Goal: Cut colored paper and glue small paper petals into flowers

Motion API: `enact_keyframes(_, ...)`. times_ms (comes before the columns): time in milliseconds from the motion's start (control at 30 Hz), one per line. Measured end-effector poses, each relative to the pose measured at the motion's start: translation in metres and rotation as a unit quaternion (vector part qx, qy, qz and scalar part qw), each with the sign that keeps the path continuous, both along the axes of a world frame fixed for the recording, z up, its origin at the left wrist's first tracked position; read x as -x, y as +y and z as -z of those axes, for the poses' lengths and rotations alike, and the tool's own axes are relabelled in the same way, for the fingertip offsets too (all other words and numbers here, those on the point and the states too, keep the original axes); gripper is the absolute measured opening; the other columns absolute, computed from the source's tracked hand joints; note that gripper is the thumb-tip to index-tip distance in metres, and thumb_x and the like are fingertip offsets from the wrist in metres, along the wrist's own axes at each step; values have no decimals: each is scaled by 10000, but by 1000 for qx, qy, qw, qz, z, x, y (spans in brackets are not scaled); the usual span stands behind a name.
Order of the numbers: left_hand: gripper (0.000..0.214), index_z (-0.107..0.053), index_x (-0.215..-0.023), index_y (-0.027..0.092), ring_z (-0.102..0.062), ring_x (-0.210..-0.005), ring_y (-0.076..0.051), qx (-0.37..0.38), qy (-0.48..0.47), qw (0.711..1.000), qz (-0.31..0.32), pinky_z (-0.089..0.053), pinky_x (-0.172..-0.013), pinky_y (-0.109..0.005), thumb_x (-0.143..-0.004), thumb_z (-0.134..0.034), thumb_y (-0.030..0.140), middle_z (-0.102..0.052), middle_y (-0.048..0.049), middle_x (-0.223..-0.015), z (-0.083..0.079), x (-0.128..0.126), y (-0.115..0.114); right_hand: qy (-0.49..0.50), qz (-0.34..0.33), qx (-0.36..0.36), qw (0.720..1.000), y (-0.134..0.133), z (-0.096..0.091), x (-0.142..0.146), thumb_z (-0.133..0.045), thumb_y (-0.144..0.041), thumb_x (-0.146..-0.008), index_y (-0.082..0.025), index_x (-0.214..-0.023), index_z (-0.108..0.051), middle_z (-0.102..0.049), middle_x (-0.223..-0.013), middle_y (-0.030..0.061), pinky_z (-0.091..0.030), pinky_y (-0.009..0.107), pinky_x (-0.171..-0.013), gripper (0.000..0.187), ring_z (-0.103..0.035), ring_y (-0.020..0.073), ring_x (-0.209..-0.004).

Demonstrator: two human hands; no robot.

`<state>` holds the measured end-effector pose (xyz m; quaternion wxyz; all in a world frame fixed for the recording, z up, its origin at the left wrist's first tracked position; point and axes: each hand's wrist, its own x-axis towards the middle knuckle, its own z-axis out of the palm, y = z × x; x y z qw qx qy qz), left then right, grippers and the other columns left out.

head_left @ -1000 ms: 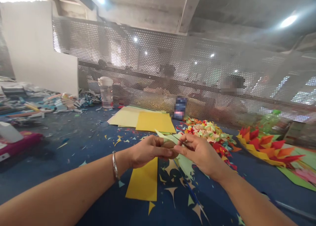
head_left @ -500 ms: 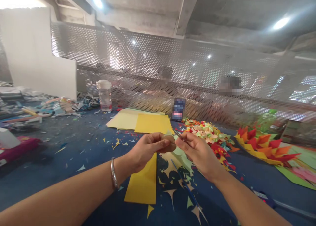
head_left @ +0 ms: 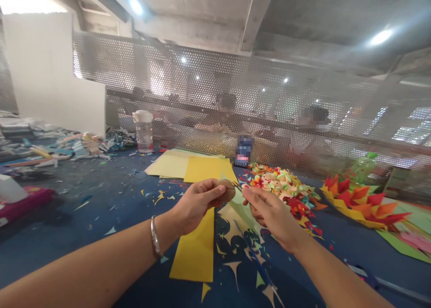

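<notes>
My left hand (head_left: 202, 200) wears a silver bracelet and pinches a round tan paper disc (head_left: 229, 190) between thumb and fingers. My right hand (head_left: 269, 209) is closed around small scissors (head_left: 237, 185), their thin blades at the disc's right edge. Its fingers hide the handles. Pale green paper (head_left: 247, 211) lies below the hands, beside a tan sheet with rounded cut-outs. Under my left hand is a yellow paper strip (head_left: 193, 258). Pointed paper scraps (head_left: 234, 270) and a long thin blue tool (head_left: 261, 263) lie near me.
Behind are yellow and cream sheets (head_left: 168, 162), an upright phone (head_left: 244, 151) and a bottle (head_left: 144, 130). Curled paper pieces (head_left: 279, 180) heap at right, beside red, orange and yellow folded paper (head_left: 367, 200). A perforated metal screen (head_left: 188, 101) stands behind; people are beyond it.
The tan disc now shows more of its flat face toward me. The scissors have swung to a flatter angle at its edge, and my right hand has shifted slightly.
</notes>
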<state>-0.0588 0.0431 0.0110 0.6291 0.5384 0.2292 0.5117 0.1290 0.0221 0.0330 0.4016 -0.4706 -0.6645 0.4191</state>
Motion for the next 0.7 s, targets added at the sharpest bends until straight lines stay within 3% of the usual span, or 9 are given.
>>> enact_keyframes(333, 197, -645, -805, 128, -463, -658, -103, -1, 21, 999, 24, -325, -636, -239, -794, -640, 325, -598, -25, -746, -2, 0, -4, -5, -31, 20, 999, -3, -3, 0, -478, -566, -852, -207, -698, -440, -168, -498, -100, -102, 227, -398, 392, -137, 81, -444)
enact_keyframes(700, 216, -654, -822, 112, -516, -697, -116, 4, 48, 997, 56, -354, -651, -240, -775, -664, 322, -634, -58, -801, -2, -1, -6, -14, -45, -4, 999, -2, -1, -1, -473, -544, -867, -205, -716, -467, -238, -532, -81, -120, 236, -408, 371, -171, 86, -461)
